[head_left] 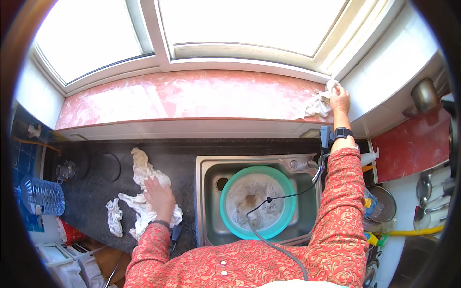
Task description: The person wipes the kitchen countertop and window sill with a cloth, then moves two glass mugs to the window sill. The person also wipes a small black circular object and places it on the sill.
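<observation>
My left hand (159, 197) lies open, fingers spread, on a crumpled white cloth (144, 216) on the dark counter (91, 206). A smaller white cloth (114, 218) is to its left. My right arm reaches up to the far right end of the pink marbled sill (192, 91), where my right hand (340, 98) is closed on another white cloth (314, 104). Below, a steel sink (207, 230) holds a turquoise basin (287, 206) of sudsy, cloudy water. A dark cord (293, 194) hangs across the basin.
A faucet (314, 170) stands at the sink's back right. A large plastic water bottle (43, 197) and black round lids or plates (109, 168) are on the left. Utensils (425, 192), a steel cup (423, 98) and a yellow hose (408, 233) are on the right. Windows rise behind the sill.
</observation>
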`<action>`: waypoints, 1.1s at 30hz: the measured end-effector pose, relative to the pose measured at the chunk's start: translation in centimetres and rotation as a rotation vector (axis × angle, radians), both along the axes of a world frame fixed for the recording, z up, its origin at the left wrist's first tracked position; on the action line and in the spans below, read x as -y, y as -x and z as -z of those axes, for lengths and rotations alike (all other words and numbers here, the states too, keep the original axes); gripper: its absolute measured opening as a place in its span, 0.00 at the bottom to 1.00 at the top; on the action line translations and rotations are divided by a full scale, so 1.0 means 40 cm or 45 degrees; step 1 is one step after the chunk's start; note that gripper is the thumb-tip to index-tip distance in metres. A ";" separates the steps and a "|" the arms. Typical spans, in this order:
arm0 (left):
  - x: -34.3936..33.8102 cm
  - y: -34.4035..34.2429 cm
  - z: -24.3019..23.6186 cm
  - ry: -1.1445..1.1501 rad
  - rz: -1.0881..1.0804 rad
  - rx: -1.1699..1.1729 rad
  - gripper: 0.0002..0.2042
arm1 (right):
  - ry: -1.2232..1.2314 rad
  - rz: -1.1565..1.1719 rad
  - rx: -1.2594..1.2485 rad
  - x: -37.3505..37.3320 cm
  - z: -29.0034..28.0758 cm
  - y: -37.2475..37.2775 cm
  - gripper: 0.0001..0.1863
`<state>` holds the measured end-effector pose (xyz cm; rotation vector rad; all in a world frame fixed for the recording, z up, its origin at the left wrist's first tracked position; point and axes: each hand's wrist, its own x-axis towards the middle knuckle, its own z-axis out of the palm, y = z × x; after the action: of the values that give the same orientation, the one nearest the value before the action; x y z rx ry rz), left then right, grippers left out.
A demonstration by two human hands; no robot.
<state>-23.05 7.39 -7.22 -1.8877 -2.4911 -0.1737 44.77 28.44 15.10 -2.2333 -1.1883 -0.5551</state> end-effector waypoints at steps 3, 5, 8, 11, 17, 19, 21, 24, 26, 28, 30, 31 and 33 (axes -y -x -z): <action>-0.004 0.001 -0.006 0.024 -0.009 0.007 0.31 | 0.503 0.057 0.043 -0.109 0.090 -0.054 0.31; -0.006 0.002 -0.009 0.093 -0.023 -0.026 0.32 | 0.473 0.247 -0.228 -0.145 0.122 -0.063 0.39; -0.007 0.002 -0.012 0.086 -0.026 -0.023 0.33 | 0.565 0.347 -0.208 -0.184 0.125 -0.048 0.46; -0.004 -0.001 -0.012 0.051 0.007 -0.018 0.33 | 0.524 0.304 -0.216 -0.188 0.113 -0.030 0.42; 0.004 0.005 0.000 -0.034 0.088 0.034 0.34 | 0.623 0.012 0.101 -0.204 0.156 0.113 0.35; 0.004 0.009 0.009 -0.082 0.120 0.025 0.35 | 0.596 -0.120 0.144 -0.200 0.178 0.230 0.38; 0.003 0.011 0.019 -0.142 0.136 0.018 0.35 | 0.652 -0.259 0.202 -0.186 0.176 0.373 0.38; 0.005 0.014 0.032 -0.166 0.139 0.020 0.37 | 0.645 -0.480 0.358 -0.180 0.158 0.642 0.37; 0.005 0.015 0.038 -0.178 0.129 0.028 0.37 | 0.547 -0.692 0.196 -0.169 0.135 0.807 0.34; 0.005 0.016 0.039 -0.204 0.128 0.024 0.36 | 0.225 -0.918 0.149 -0.149 0.126 0.969 0.31; 0.006 0.016 0.039 -0.212 0.133 0.038 0.35 | 0.315 -1.014 0.170 -0.133 0.118 1.124 0.26; 0.006 0.015 0.038 -0.236 0.129 0.019 0.35 | 0.357 -1.091 0.395 -0.126 0.110 1.191 0.23; 0.005 0.014 0.035 -0.231 0.108 0.028 0.35 | 0.365 -1.334 0.232 -0.112 0.086 1.310 0.13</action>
<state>-23.62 7.17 -8.61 -1.9271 -2.3193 -0.4087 -7.65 32.92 11.65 -1.4284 -2.3721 -0.1465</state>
